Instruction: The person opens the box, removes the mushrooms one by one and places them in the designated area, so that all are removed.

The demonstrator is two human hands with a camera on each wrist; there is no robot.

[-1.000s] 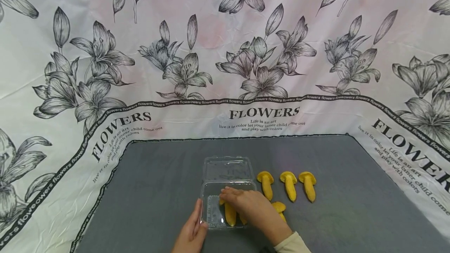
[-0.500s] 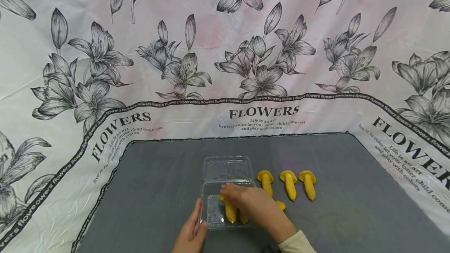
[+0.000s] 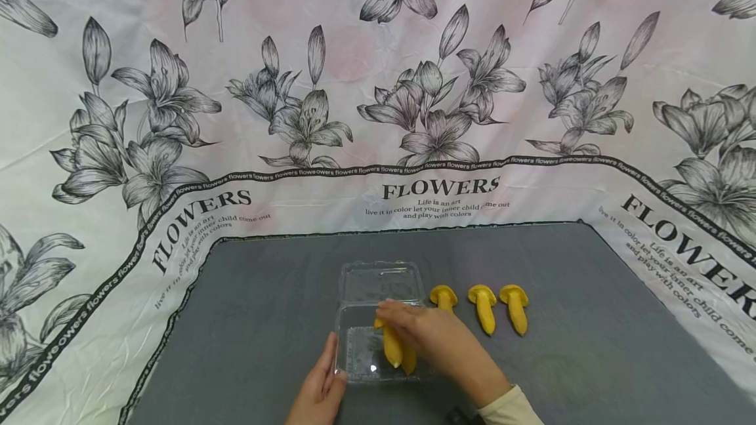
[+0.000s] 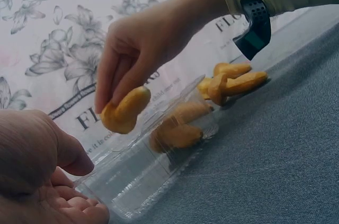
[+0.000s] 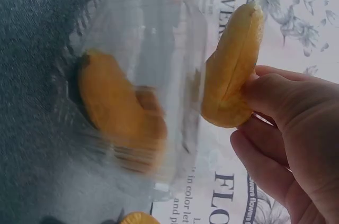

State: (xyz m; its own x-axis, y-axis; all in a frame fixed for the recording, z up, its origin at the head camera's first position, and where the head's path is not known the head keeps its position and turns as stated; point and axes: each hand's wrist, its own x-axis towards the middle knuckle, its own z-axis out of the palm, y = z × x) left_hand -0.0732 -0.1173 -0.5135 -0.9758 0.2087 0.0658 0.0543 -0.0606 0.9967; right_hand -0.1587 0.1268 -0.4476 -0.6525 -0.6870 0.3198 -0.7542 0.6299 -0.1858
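Note:
A clear plastic clamshell box (image 3: 360,353) lies with its lid (image 3: 380,283) folded back. My left hand (image 3: 321,379) grips the box's left side, thumb near the front corner. Over the box's right half, my right hand (image 3: 434,336) pinches a yellow mushroom (image 5: 233,70) by its cap end between thumb and fingers. In the left wrist view this held mushroom (image 4: 126,110) hangs above the box rim, stem pointing up and sideways. Another yellow mushroom (image 5: 114,102) lies inside the box, seen through the wall; in the head view the held one partly covers it (image 3: 409,359).
Three yellow mushrooms stand out in a row right of the box: one (image 3: 444,297) partly behind the right hand, one (image 3: 485,310) in the middle, one (image 3: 516,310) farthest right. A grey cloth (image 3: 266,307) covers the table; a flower-printed curtain (image 3: 319,202) hangs behind.
My right hand has shifted slightly up and right, lifting and tilting the mushroom it pinches. It now covers the near mushroom seen on the table earlier. The left hand has stayed on the box.

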